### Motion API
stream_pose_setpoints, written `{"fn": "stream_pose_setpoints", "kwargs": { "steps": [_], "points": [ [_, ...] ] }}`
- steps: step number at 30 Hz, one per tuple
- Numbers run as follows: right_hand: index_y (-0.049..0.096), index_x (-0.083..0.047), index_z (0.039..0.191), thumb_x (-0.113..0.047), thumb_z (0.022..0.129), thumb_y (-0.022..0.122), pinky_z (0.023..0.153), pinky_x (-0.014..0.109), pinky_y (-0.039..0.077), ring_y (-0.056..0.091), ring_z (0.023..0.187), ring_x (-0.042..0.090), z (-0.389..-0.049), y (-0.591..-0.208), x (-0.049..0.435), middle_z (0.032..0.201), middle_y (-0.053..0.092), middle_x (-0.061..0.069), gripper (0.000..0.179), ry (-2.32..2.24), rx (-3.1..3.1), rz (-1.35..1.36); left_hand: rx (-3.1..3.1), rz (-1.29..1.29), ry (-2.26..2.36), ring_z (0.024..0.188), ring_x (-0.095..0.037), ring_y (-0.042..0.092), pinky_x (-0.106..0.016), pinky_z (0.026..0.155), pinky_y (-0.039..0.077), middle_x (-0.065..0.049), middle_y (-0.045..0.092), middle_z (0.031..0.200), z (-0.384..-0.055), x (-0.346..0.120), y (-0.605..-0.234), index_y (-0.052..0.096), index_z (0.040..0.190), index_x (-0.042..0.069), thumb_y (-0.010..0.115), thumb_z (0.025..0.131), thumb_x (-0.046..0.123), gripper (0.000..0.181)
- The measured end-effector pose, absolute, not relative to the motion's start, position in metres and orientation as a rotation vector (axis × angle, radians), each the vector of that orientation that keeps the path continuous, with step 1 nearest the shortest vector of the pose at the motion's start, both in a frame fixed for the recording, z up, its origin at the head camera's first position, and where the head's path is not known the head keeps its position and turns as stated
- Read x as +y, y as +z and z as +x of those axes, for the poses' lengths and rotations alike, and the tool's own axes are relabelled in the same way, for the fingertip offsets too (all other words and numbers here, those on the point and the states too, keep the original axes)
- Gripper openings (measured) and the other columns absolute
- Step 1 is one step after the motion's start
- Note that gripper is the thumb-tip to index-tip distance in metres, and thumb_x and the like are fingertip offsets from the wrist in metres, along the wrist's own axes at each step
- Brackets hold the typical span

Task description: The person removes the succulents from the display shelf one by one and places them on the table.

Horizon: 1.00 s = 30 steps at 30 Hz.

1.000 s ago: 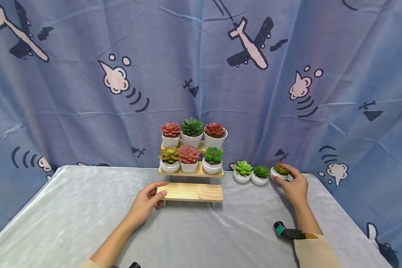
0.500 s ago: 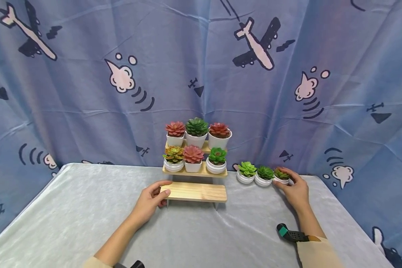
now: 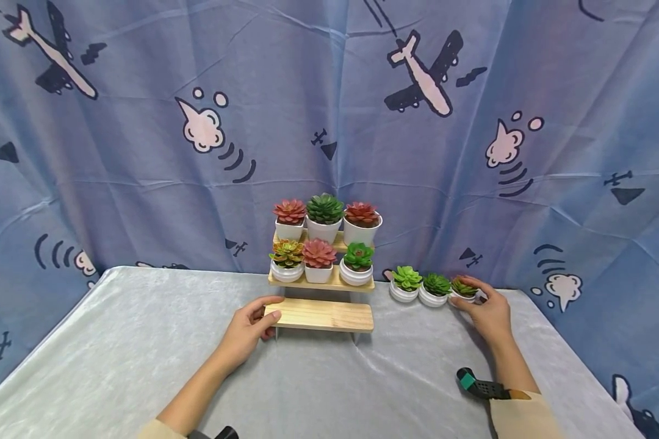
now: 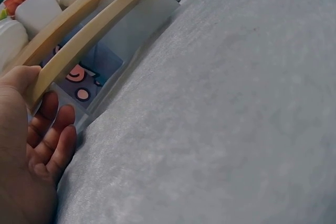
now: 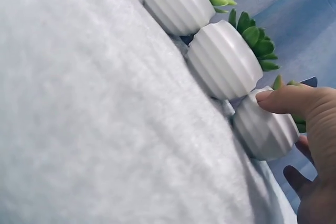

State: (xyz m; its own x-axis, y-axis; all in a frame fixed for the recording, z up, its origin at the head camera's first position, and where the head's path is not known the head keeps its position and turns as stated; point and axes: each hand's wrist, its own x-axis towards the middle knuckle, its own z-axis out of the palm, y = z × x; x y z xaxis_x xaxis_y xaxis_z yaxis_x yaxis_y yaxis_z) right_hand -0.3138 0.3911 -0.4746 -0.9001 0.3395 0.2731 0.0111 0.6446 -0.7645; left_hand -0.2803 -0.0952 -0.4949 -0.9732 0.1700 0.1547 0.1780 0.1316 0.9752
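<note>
In the head view, my left hand (image 3: pixel 247 328) grips the left end of the lowest wooden step of a tiered plant stand (image 3: pixel 325 315). The left wrist view shows its thumb on top of the board (image 4: pixel 89 38) and its fingers below. My right hand (image 3: pixel 487 314) holds a small potted succulent (image 3: pixel 464 287) in a white pot by its sides, at the right end of a row on the table. In the right wrist view the thumb lies on this ribbed pot (image 5: pixel 265 129), its far side hidden. A dark green potted succulent (image 3: pixel 435 286) stands directly beside it.
A light green potted succulent (image 3: pixel 406 282) stands at the row's left end. Several potted succulents fill the stand's upper two steps, including a pink one (image 3: pixel 318 256) and a tall green one (image 3: pixel 324 213). A blue curtain (image 3: pixel 274 122) hangs behind the pale table (image 3: pixel 143 341).
My right hand has brought the held succulent slightly left, close against the dark green one. My left hand stays on the step. The whole head view has shifted a little.
</note>
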Motion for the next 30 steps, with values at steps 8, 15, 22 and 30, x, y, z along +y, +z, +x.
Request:
{"fn": "stream_pose_setpoints", "kwargs": {
  "steps": [8,15,22,30],
  "points": [
    [0.048,-0.007,0.149,-0.009,0.087,0.076,0.099,0.059,0.046,0.057,0.117,0.047,-0.309,-0.447,0.382,0.153,0.045,0.027,0.068,1.032,-2.536,-0.191,-2.362,-0.365,-2.033,0.065,-0.011,0.061,-0.023,0.063,0.053,-0.006,0.057,0.075,-0.28,-0.095,-0.495,0.064,0.131,0.003,0.067,0.098,0.017,0.036],
    [0.054,-0.007,0.144,-0.018,0.088,0.079,0.109,0.064,0.038,0.049,0.135,0.041,-0.299,-0.409,0.365,0.153,0.046,0.024,0.063,1.05,-2.442,0.019,-2.357,-0.378,-2.028,0.065,-0.012,0.061,-0.024,0.063,0.053,-0.005,0.052,0.072,-0.279,-0.095,-0.493,0.064,0.131,0.003,0.067,0.098,0.017,0.036],
    [0.055,-0.014,0.145,-0.027,0.09,0.078,0.111,0.043,0.046,0.049,0.137,0.025,-0.286,-0.377,0.337,0.149,0.053,0.013,0.06,1.048,-2.393,0.12,-2.362,-0.364,-2.03,0.065,-0.012,0.061,-0.024,0.063,0.053,-0.005,0.053,0.072,-0.279,-0.095,-0.494,0.065,0.13,0.003,0.067,0.097,0.017,0.036],
    [0.06,-0.011,0.14,-0.012,0.091,0.076,0.101,0.006,0.04,0.046,0.125,-0.013,-0.274,-0.358,0.299,0.14,0.059,0.014,0.051,1.088,-2.259,0.351,-2.35,-0.376,-2.044,0.065,-0.011,0.061,-0.024,0.063,0.053,-0.005,0.054,0.074,-0.279,-0.095,-0.493,0.064,0.131,0.002,0.067,0.098,0.017,0.037]
  ]
}}
